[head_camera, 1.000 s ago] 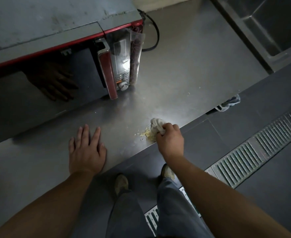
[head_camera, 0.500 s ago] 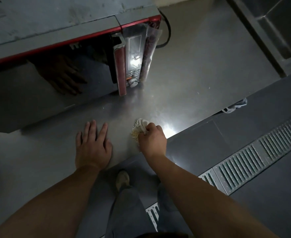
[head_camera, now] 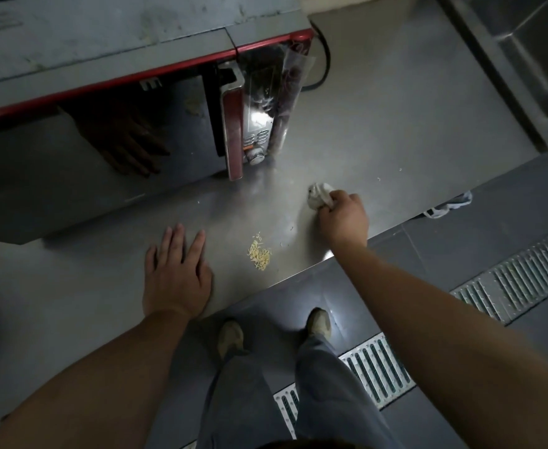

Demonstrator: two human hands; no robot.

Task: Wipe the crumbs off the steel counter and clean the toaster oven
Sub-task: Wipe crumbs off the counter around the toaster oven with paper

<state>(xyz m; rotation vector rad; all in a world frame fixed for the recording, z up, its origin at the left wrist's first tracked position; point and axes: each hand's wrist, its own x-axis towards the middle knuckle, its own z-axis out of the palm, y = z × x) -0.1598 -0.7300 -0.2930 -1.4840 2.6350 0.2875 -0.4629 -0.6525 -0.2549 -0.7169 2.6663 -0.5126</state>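
Right hand: grip clamped on wadded rag, pressed to counter.
Left hand: flat, fingers apart.
Crumbs: between hands.

toaster oven cut off left and top, cloth partly hidden inside right hand

The counter is brushed steel, smooth with a dull shine. The toaster oven has a matt grey metal top, scuffed, and glossy red trim. The rag is crumpled pale cloth. The crumbs look dry and yellowish.
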